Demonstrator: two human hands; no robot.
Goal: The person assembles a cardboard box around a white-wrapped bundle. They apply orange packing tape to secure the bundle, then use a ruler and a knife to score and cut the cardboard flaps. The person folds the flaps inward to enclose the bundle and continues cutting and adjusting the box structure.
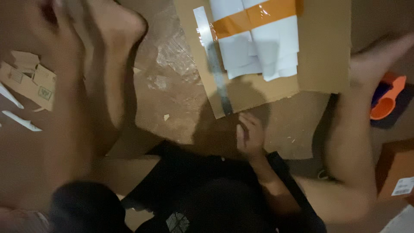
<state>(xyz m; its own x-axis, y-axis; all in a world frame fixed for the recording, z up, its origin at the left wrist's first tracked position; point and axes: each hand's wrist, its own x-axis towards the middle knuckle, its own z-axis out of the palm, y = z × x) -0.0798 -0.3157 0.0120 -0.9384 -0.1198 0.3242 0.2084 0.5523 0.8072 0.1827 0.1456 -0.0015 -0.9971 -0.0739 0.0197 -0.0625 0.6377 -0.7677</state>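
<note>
My right hand [249, 136] hovers low over the brown floor with its fingers curled in, and I see nothing in it. It sits just below the near end of a long metal ruler [217, 77]. The ruler lies along the left edge of a flat cardboard sheet [323, 51], which carries white paper labels [276, 47] crossed by a strip of orange tape [254, 15]. My left hand [45, 30] is raised close to the camera at the top left. It is blurred, and its fingers cannot be read. My legs are spread to either side of the cardboard.
An orange tape dispenser [386, 103] lies behind my right foot. Cardboard scraps [30, 82] and white strips [19, 121] lie at the left. Crumpled clear plastic [177, 56] lies left of the ruler. A cardboard box [401, 172] with a label stands at the bottom right.
</note>
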